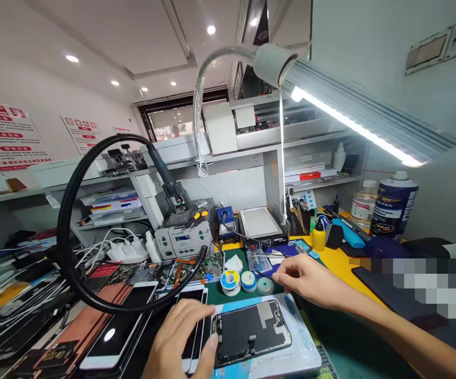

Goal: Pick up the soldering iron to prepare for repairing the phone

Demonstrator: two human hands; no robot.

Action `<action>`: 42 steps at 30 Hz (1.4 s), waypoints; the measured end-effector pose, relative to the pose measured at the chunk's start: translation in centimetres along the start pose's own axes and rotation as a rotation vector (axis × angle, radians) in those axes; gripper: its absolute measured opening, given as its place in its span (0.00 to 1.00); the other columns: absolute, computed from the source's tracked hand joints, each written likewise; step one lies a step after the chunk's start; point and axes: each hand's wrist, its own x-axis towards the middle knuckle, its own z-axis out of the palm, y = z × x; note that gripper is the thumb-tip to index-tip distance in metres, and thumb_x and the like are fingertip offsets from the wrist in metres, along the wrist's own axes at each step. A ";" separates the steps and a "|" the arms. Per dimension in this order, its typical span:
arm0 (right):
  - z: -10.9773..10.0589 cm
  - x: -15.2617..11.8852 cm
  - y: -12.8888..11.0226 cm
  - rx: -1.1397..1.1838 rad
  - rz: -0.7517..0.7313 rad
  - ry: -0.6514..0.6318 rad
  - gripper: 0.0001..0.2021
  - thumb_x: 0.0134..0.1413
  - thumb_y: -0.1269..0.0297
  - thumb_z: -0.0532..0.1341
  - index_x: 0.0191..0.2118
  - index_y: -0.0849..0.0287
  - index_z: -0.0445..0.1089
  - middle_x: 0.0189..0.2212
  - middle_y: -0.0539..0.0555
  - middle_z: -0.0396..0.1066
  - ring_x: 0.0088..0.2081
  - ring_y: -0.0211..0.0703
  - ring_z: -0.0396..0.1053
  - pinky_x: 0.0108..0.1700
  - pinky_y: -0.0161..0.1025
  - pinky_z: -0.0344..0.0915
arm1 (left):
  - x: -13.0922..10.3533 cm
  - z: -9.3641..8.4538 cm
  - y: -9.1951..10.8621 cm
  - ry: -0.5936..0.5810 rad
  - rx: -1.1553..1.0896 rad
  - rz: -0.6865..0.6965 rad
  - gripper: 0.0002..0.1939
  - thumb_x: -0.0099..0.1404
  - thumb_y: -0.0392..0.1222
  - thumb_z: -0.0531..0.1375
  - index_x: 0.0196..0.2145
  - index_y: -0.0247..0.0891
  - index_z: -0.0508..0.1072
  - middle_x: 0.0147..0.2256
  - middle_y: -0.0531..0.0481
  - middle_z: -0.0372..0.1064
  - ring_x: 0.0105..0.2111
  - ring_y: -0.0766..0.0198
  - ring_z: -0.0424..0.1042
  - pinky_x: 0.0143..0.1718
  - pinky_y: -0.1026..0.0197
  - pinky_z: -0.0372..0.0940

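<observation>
A phone screen assembly (244, 329), its dark back side up with metal plates and small connectors, lies on a light blue and white box (305, 353). My left hand (184, 339) is at its left end, thumb and fingers apart around the edge. Over the box's far right corner, my right hand (301, 276) has thumb and forefinger pressed together; whatever is between them is too small to make out. Just beyond the box stand a blue-and-yellow spool (230, 281), a blue-and-white one (248, 281) and a pale round tub (265, 286).
Several phones, one white-edged (119, 326), lie at the left. A black hose (64, 231) loops from the grey rework station (184, 238). A lit lamp (362, 113) hangs overhead. At the right are a yellow bottle (318, 238), a large spray can (394, 208) and a dark mat (389, 295).
</observation>
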 end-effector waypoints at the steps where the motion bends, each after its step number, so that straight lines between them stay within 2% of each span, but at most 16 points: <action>1: 0.3 -0.1 0.2 0.019 0.006 0.019 0.21 0.69 0.50 0.59 0.28 0.59 0.71 0.24 0.46 0.70 0.26 0.40 0.69 0.30 0.38 0.65 | 1.4 0.2 -0.2 -0.053 -0.025 0.019 0.12 0.68 0.41 0.60 0.49 0.45 0.69 0.44 0.54 0.75 0.45 0.70 0.75 0.45 0.69 0.72; 4: 1.1 -0.4 0.2 0.055 0.014 0.078 0.25 0.68 0.47 0.56 0.22 0.57 0.68 0.20 0.48 0.68 0.24 0.41 0.65 0.26 0.39 0.56 | 4.9 1.8 -0.9 -0.075 -0.088 0.086 0.10 0.66 0.40 0.60 0.46 0.46 0.71 0.40 0.56 0.75 0.42 0.68 0.75 0.48 0.65 0.72; 6: 1.5 -0.5 0.2 0.072 -0.001 0.111 0.24 0.67 0.45 0.55 0.25 0.56 0.71 0.22 0.51 0.71 0.26 0.45 0.66 0.27 0.40 0.59 | 6.3 3.2 -1.7 -0.047 -0.131 0.115 0.09 0.66 0.36 0.58 0.45 0.44 0.71 0.37 0.54 0.74 0.38 0.67 0.74 0.45 0.62 0.71; 7: 1.6 -0.6 0.3 0.084 -0.007 0.125 0.22 0.67 0.45 0.55 0.31 0.55 0.75 0.25 0.52 0.75 0.29 0.47 0.69 0.29 0.41 0.62 | 6.7 3.8 -2.2 -0.023 -0.154 0.118 0.09 0.67 0.35 0.57 0.44 0.43 0.71 0.35 0.54 0.73 0.37 0.67 0.72 0.42 0.61 0.71; 11: 1.6 -1.0 0.7 0.131 0.004 0.165 0.23 0.65 0.43 0.55 0.52 0.52 0.77 0.44 0.59 0.81 0.44 0.58 0.77 0.43 0.46 0.74 | 6.9 5.3 -4.0 0.134 -0.240 0.057 0.08 0.69 0.32 0.56 0.44 0.40 0.71 0.35 0.51 0.71 0.36 0.67 0.69 0.39 0.62 0.67; 14: 1.8 -1.2 -0.3 0.145 0.012 0.148 0.26 0.63 0.42 0.56 0.57 0.50 0.76 0.54 0.61 0.79 0.53 0.62 0.75 0.52 0.50 0.74 | 6.2 5.6 -4.8 0.226 -0.290 0.020 0.08 0.68 0.30 0.57 0.43 0.39 0.71 0.36 0.51 0.71 0.39 0.66 0.68 0.42 0.61 0.67; 16: 2.6 -0.5 -1.8 0.131 0.006 0.118 0.26 0.61 0.42 0.58 0.58 0.48 0.75 0.56 0.59 0.77 0.54 0.62 0.75 0.54 0.51 0.74 | 5.8 5.8 -5.1 0.264 -0.309 -0.010 0.08 0.68 0.30 0.57 0.41 0.39 0.71 0.35 0.51 0.71 0.39 0.66 0.68 0.42 0.62 0.66; 18: 3.9 1.4 -3.6 0.101 0.001 0.092 0.26 0.62 0.45 0.61 0.61 0.48 0.72 0.54 0.59 0.78 0.49 0.58 0.77 0.53 0.51 0.75 | 5.5 5.8 -5.5 0.305 -0.318 -0.053 0.07 0.68 0.30 0.56 0.41 0.39 0.72 0.35 0.51 0.70 0.39 0.67 0.68 0.43 0.62 0.66; 20: 5.3 4.8 -5.4 0.069 0.015 0.110 0.27 0.65 0.50 0.61 0.66 0.53 0.65 0.48 0.58 0.79 0.37 0.50 0.78 0.46 0.50 0.77 | 5.5 5.7 -6.1 0.357 -0.319 -0.099 0.07 0.69 0.30 0.56 0.41 0.38 0.72 0.35 0.51 0.70 0.39 0.67 0.68 0.43 0.62 0.66; 21: 5.9 7.0 -6.1 0.046 0.026 0.157 0.26 0.67 0.53 0.61 0.66 0.56 0.64 0.47 0.58 0.79 0.38 0.49 0.78 0.48 0.52 0.76 | 5.5 5.6 -6.4 0.385 -0.316 -0.119 0.07 0.69 0.31 0.57 0.41 0.38 0.72 0.35 0.51 0.70 0.39 0.67 0.68 0.43 0.62 0.66; 23: 6.6 11.6 -7.3 0.004 0.041 0.272 0.19 0.68 0.56 0.63 0.59 0.58 0.69 0.51 0.58 0.76 0.46 0.51 0.77 0.50 0.55 0.74 | 5.6 5.5 -7.1 0.435 -0.308 -0.157 0.06 0.70 0.32 0.57 0.40 0.38 0.73 0.35 0.51 0.70 0.39 0.67 0.69 0.42 0.62 0.67; 26: 6.5 17.5 -8.5 -0.034 0.023 0.398 0.17 0.68 0.58 0.64 0.58 0.58 0.70 0.56 0.59 0.73 0.51 0.54 0.75 0.52 0.56 0.74 | 5.7 5.4 -8.0 0.483 -0.288 -0.193 0.04 0.71 0.35 0.57 0.39 0.36 0.73 0.34 0.53 0.70 0.37 0.68 0.70 0.40 0.62 0.68; 28: 5.9 19.9 -9.0 -0.041 -0.008 0.426 0.17 0.68 0.59 0.64 0.58 0.58 0.70 0.57 0.59 0.72 0.52 0.54 0.74 0.52 0.56 0.74 | 5.6 5.4 -8.4 0.502 -0.270 -0.200 0.05 0.72 0.37 0.57 0.39 0.35 0.72 0.34 0.53 0.70 0.36 0.68 0.70 0.40 0.61 0.69; 30: 5.2 20.8 -9.3 -0.028 -0.030 0.441 0.16 0.68 0.60 0.64 0.57 0.58 0.71 0.56 0.58 0.72 0.51 0.54 0.75 0.51 0.56 0.74 | 5.5 5.6 -8.7 0.509 -0.254 -0.202 0.05 0.72 0.38 0.57 0.38 0.35 0.72 0.34 0.54 0.69 0.36 0.68 0.70 0.39 0.61 0.68; 35: 2.5 18.8 -9.4 0.112 -0.031 0.511 0.14 0.68 0.59 0.64 0.55 0.57 0.72 0.55 0.58 0.73 0.50 0.52 0.75 0.50 0.54 0.75 | 5.3 6.2 -8.9 0.483 -0.240 -0.204 0.06 0.72 0.40 0.57 0.38 0.35 0.71 0.34 0.54 0.68 0.36 0.67 0.69 0.39 0.60 0.68; 42: -3.1 9.4 -6.2 0.606 -0.023 0.664 0.15 0.68 0.56 0.63 0.54 0.60 0.71 0.47 0.56 0.75 0.40 0.46 0.76 0.40 0.46 0.77 | 5.3 6.6 -8.8 0.415 -0.233 -0.223 0.05 0.72 0.39 0.58 0.38 0.36 0.71 0.34 0.53 0.68 0.37 0.67 0.69 0.40 0.60 0.68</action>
